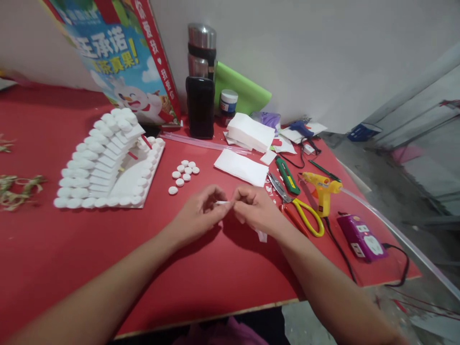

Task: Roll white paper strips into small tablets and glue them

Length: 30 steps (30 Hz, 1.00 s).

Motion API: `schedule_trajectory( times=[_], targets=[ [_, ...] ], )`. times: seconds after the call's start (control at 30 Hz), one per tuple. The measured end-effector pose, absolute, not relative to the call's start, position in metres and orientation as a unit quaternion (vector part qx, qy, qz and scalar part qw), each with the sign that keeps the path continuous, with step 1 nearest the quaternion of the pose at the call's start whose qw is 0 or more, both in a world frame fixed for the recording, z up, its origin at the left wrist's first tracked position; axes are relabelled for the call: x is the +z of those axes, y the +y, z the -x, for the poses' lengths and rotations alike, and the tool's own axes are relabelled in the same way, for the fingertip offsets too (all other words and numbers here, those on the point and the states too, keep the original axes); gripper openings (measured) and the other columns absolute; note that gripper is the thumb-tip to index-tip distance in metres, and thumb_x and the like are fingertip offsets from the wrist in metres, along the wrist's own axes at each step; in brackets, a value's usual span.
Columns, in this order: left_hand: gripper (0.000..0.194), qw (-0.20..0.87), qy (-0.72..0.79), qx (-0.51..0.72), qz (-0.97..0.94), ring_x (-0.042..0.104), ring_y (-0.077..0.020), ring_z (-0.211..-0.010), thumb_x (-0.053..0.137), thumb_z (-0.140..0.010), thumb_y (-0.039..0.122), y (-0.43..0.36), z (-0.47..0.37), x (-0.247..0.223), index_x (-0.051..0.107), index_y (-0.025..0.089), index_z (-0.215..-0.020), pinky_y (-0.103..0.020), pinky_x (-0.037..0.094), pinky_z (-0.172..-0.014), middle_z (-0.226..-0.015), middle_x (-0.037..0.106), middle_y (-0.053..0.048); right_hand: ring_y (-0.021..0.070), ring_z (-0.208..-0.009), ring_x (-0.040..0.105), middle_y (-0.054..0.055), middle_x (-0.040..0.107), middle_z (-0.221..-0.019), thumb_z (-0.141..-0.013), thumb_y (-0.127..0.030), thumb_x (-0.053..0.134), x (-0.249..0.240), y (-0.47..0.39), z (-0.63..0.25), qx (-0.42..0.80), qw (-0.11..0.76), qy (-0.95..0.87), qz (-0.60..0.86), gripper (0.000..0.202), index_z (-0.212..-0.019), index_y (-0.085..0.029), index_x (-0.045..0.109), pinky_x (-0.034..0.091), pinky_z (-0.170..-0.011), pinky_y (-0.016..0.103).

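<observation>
My left hand [204,211] and my right hand [256,207] meet above the red table, fingertips almost touching. Between the thumb and fingers of my left hand shows a small white piece [223,202], perhaps paper. My right hand is pinched closed at the end of that piece; its fingertips hide what they grip. A pale strip [262,236] pokes out below my right wrist. Just beyond my hands lie a folded white sheet [240,166] and several round white tablet-like discs [183,175]. To the left stands a white stepped model [104,163] edged with similar discs.
On the right lie yellow-handled scissors [309,218], a green utility knife [287,175], a yellow glue gun [323,189] with its cord, and a purple power socket [361,237]. A black phone [200,108] leans by a steel flask [201,40]. A printed box [118,57] stands behind.
</observation>
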<state>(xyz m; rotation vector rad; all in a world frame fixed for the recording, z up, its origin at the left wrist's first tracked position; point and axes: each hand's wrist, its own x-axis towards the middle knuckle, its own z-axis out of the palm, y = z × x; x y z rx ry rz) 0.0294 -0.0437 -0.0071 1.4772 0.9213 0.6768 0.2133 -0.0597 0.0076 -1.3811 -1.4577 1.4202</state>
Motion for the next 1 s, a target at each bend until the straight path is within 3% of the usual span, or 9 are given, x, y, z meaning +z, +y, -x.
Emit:
schedule_trajectory(
  times=[0.1,0.2,0.5,0.83,1.0],
  targets=[
    [0.032,0.687,0.405,0.254,-0.548,0.049,-0.0111,-0.047,0.057,-0.096,0.046,-0.043,-0.03,-0.006,0.053,0.02,-0.077,-0.024,0.038,-0.048,-0.057,0.055,0.003,0.0091,-0.051,0.037,-0.006,0.044,-0.055,-0.081,-0.026,0.057,0.009,-0.063,-0.214,0.429,0.312,-0.658,0.534,0.019,-0.066,-0.022,0.047,0.027,-0.049,0.023],
    [0.032,0.693,0.405,0.258,-0.538,0.048,-0.0107,-0.046,0.061,-0.093,0.043,-0.043,-0.029,-0.008,0.054,0.02,-0.073,-0.023,0.037,-0.048,-0.053,0.053,0.003,0.0101,-0.056,0.035,-0.006,0.041,-0.058,-0.085,-0.028,0.058,0.009,-0.064,-0.215,0.366,0.296,-0.703,0.533,0.024,-0.067,-0.022,0.044,0.026,-0.052,0.025],
    [0.024,0.67,0.413,0.287,-0.547,0.049,-0.0089,-0.052,0.068,-0.09,0.037,-0.04,-0.029,-0.007,0.056,0.018,-0.081,-0.022,0.04,-0.053,-0.059,0.057,0.004,0.0105,-0.055,0.044,-0.004,0.054,-0.062,-0.087,-0.029,0.056,0.008,-0.061,-0.215,0.339,0.267,-0.705,0.562,0.017,-0.073,-0.021,0.05,0.029,-0.053,0.025],
    [0.021,0.689,0.418,0.295,-0.514,0.055,-0.0107,-0.053,0.071,-0.085,0.035,-0.036,-0.029,-0.008,0.059,0.018,-0.082,-0.023,0.045,-0.052,-0.062,0.06,0.002,0.0102,-0.053,0.038,-0.007,0.044,-0.057,-0.088,-0.024,0.056,0.009,-0.061,-0.216,0.299,0.273,-0.746,0.528,0.017,-0.072,-0.021,0.052,0.025,-0.054,0.026],
    [0.02,0.682,0.414,0.287,-0.53,0.057,-0.0113,-0.053,0.073,-0.082,0.033,-0.033,-0.027,-0.006,0.06,0.018,-0.082,-0.023,0.044,-0.052,-0.061,0.06,0.003,0.0109,-0.054,0.043,-0.005,0.05,-0.06,-0.09,-0.024,0.057,0.007,-0.063,-0.217,0.282,0.259,-0.761,0.523,0.011,-0.08,-0.02,0.057,0.026,-0.055,0.026]
  ],
)
